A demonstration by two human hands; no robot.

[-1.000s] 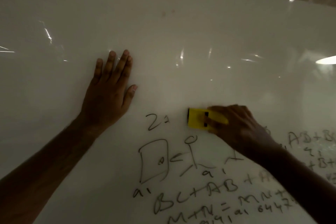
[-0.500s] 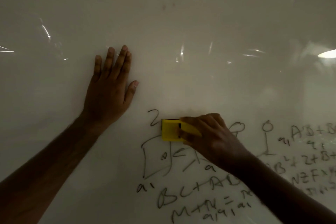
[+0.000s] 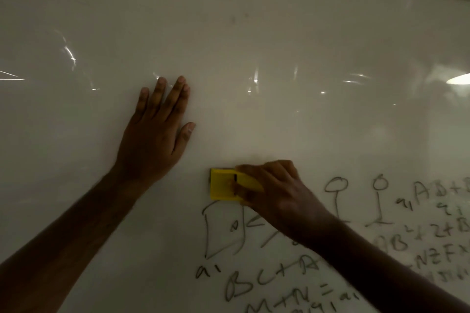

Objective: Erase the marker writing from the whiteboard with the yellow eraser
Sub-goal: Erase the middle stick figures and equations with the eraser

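The yellow eraser (image 3: 225, 184) sits flat on the whiteboard (image 3: 254, 46), long side running left to right, gripped by the right hand (image 3: 277, 194). Directly below lies the marker writing (image 3: 239, 284), spreading down and to the right. The left hand (image 3: 155, 129) presses flat, fingers straight, up to the left, farther off.

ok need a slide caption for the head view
Right hand wipes the yellow eraser over marker writing while the left hand rests flat on the whiteboard.

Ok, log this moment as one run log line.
left hand flat on whiteboard | right hand presses yellow eraser on board | writing remains below
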